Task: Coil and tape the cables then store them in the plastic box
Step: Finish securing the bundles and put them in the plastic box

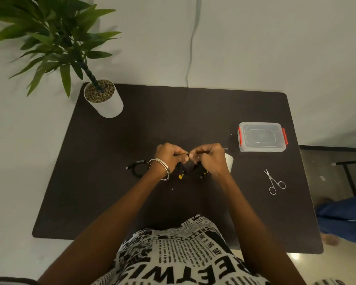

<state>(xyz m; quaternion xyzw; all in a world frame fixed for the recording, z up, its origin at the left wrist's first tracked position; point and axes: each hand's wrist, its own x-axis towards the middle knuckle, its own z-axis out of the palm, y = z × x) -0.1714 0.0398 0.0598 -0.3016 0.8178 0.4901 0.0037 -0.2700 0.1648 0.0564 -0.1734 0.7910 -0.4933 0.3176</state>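
Note:
Above the middle of the dark table (115, 198), my left hand (170, 154) and my right hand (209, 157) meet, both pinched on a black cable (190, 171) with yellow marks that hangs below them. Their fingertips touch over the cable's top. A second black cable (138, 167) lies coiled on the table just left of my left wrist. A white tape roll (229, 161) peeks out behind my right hand. The clear plastic box (262, 136) with red latches stands closed at the right.
Small steel scissors (273, 183) lie on the table right of my hands. A potted plant in a white pot (104, 99) stands at the far left corner. A person in blue trousers (345, 219) stands beyond the table's right edge.

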